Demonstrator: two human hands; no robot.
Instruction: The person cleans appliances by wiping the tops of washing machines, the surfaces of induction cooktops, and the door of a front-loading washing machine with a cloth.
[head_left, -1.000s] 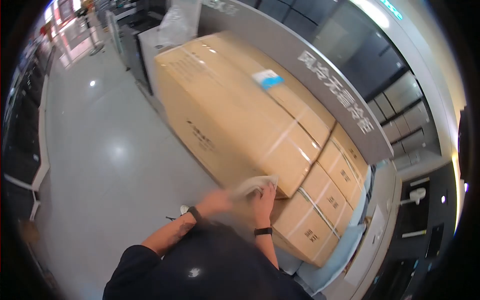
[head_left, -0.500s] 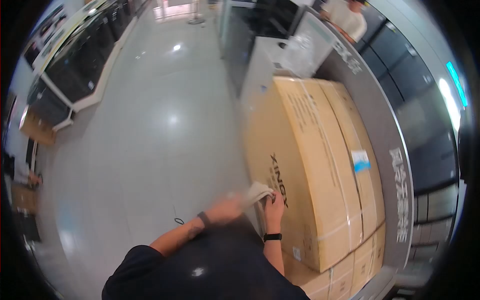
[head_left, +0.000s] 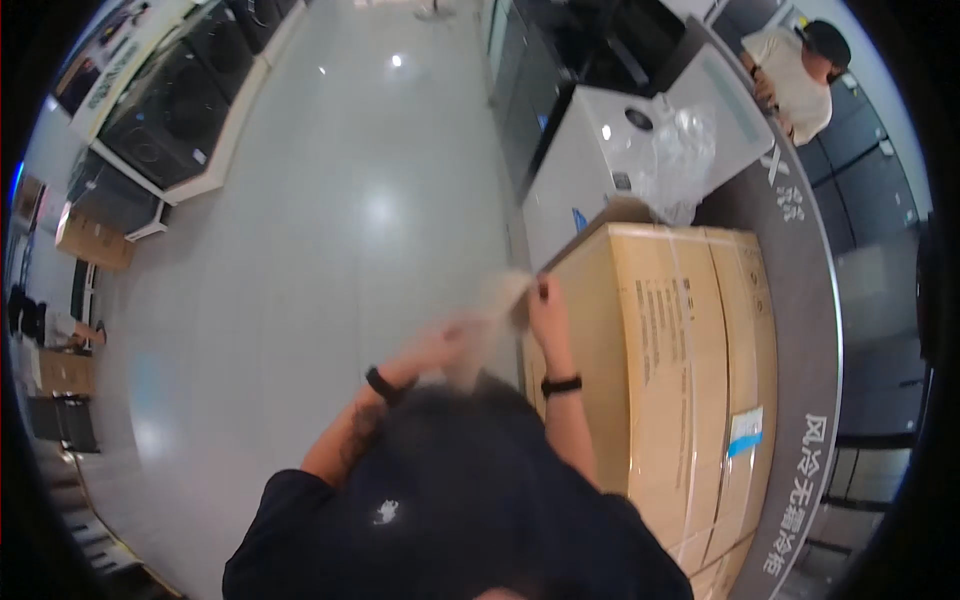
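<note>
My right hand [head_left: 547,308], with a black band on its wrist, is closed on one end of a pale cloth [head_left: 508,295] beside the large cardboard box. My left hand [head_left: 435,348], also with a dark wristband, is smeared by motion. The cloth runs from the right hand to the left hand's fingers, which seem closed on it, and part hangs below them. Blur hides whether it is a rag or a glove. Just right of my hands stands the cardboard box [head_left: 590,330], bound with pale straps and bearing a white and blue label [head_left: 746,432].
A white appliance [head_left: 580,155] with clear plastic wrap [head_left: 685,160] on it stands behind the box. A grey panel [head_left: 805,330] with white lettering runs along the right. Beyond it is another person [head_left: 800,85]. Dark appliances [head_left: 165,120] line the left side of the tiled floor [head_left: 300,250].
The view has shifted, so the box sits lower and more of the white appliance shows. My hands have moved up in view, towards the box's far end, with the cloth stretched between them.
</note>
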